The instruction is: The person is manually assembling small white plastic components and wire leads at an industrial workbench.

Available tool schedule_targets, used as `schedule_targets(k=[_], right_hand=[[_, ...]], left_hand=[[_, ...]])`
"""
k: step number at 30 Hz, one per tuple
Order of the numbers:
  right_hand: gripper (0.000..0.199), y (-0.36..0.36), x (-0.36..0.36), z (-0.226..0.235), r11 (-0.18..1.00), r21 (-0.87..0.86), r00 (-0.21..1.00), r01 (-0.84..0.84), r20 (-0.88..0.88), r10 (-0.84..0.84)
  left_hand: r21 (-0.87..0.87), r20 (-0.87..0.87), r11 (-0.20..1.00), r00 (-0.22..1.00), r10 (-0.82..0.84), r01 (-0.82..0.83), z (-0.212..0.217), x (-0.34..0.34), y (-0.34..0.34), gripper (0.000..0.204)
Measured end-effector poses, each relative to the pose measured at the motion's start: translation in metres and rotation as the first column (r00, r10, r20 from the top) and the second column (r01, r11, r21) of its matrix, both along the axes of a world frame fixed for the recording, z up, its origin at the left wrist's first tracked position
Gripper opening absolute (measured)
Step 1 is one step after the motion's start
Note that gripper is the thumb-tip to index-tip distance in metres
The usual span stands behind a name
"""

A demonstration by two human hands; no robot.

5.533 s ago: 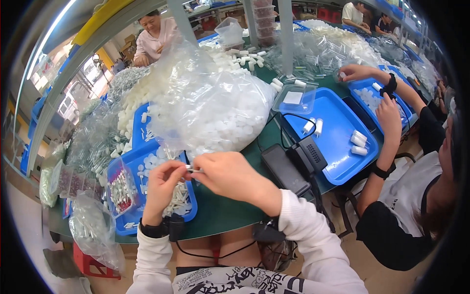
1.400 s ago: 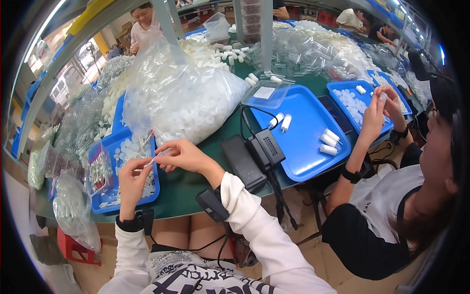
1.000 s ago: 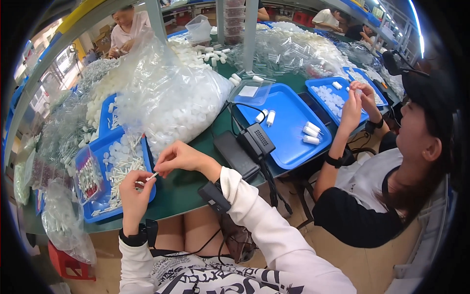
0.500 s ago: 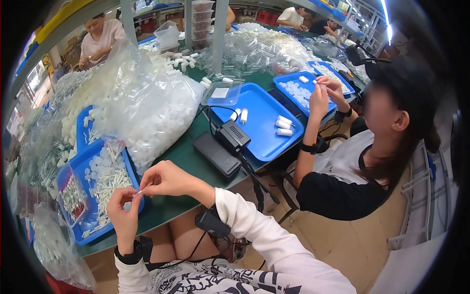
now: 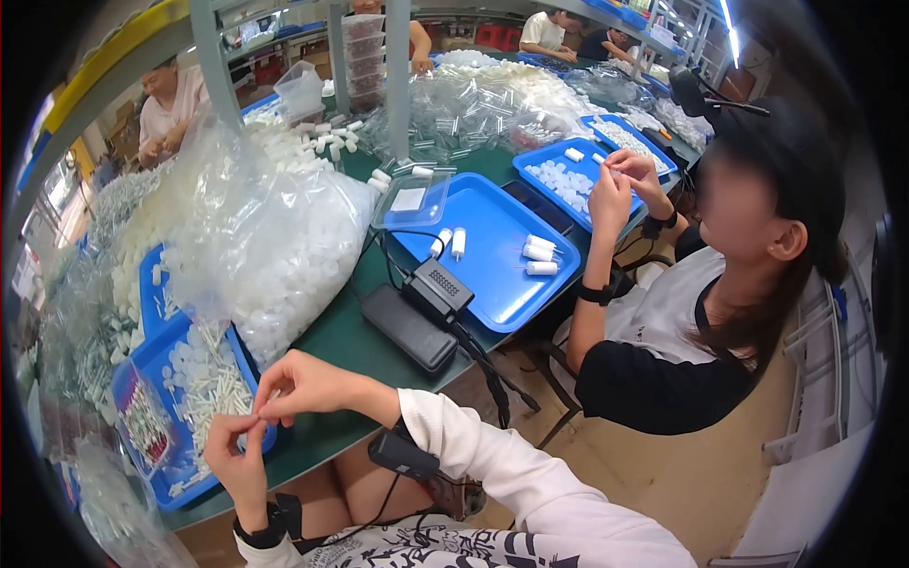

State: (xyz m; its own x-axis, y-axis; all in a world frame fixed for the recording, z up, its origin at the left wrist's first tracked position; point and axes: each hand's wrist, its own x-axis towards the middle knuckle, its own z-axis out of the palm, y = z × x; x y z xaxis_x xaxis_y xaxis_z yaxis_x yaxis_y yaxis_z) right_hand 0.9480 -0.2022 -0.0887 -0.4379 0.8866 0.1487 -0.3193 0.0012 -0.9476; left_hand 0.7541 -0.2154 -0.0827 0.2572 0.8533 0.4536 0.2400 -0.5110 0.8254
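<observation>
Both hands are meeting at seven o'clock over the green table's (image 5: 369, 355) near edge: the left hand (image 5: 237, 459) and the right hand (image 5: 298, 386) are pinching one small white piece (image 5: 258, 421) between their fingertips, beside the blue tray (image 5: 204, 473) of white parts.

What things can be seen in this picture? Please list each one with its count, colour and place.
blue trays: at least four, blue, along the green table
small white tubes: about five, white, loose on the middle tray
clear plastic bag: one, full of white parts, left of the middle tray
black boxes: two, black, with cables, at the table edge
clear lidded box: one, behind the middle tray
co-worker: one, seated at right, hands raised over a far tray
other people: several, at the far benches
left hand: one, fingers meet the right hand's on a small part
right hand: one, pinching that part
</observation>
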Motion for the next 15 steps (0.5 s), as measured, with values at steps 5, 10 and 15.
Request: schedule_targets(k=[5,10,15], right_hand=[[0.015,-0.005,0.003,0.009,0.997,0.053,0.992,0.057,0.112,-0.063],[0.014,-0.009,0.006,0.005,0.990,0.096,0.984,0.101,0.140,-0.114],[0.014,-0.012,0.005,0.011,0.977,0.149,0.946,0.154,0.263,-0.189]], left_hand=[[0.027,-0.041,0.999,0.999,0.022,-0.021,-0.001,0.003,0.002,0.012],[0.200,-0.251,0.977,0.960,0.126,-0.076,0.007,0.008,-0.001,0.020],[0.221,-0.256,0.973,0.958,0.127,-0.070,0.006,0.008,0.000,0.026]])
